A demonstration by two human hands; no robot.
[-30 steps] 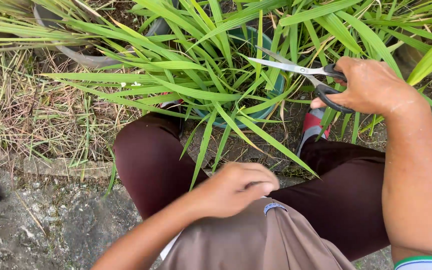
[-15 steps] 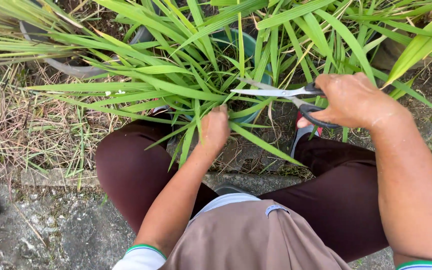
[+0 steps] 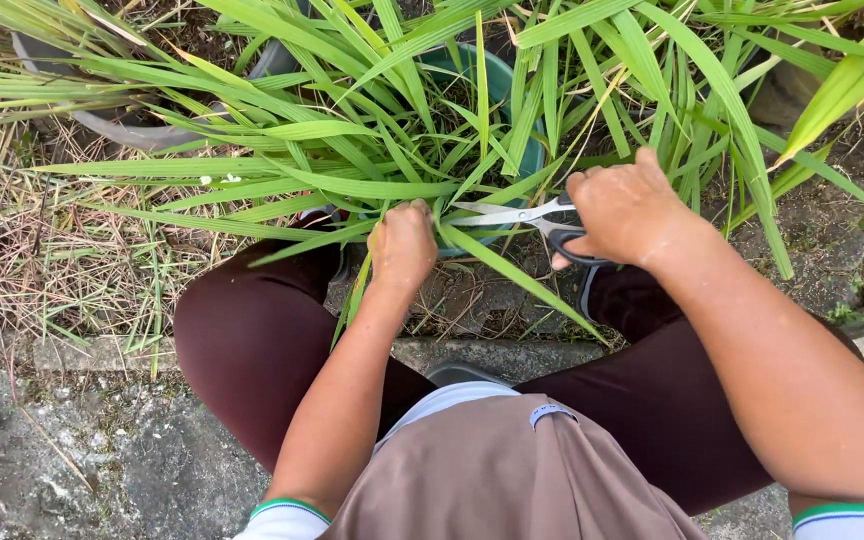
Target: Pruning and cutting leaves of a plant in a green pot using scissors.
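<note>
Two bare hands work at a plant with long, thin green leaves (image 3: 372, 185) that grows in a round teal plastic pot (image 3: 512, 80). The left hand (image 3: 402, 250) is closed around a few of the leaves near the front of the pot, with its fingers (image 3: 414, 212) curled tight on them. The right hand (image 3: 624, 210) holds a pair of scissors with shiny metal blades and black handles (image 3: 517, 214). Its fingers are shut through the handles. The blades are open a little and point left, toward the left hand, with their tips just beside the held leaves. The person squats, and knees in dark brown trousers (image 3: 252, 330) sit on both sides of the pot. Dry, pale grass (image 3: 42, 250) lies on the ground to the left. Grey, rough concrete (image 3: 92, 450) is under the person.
</note>
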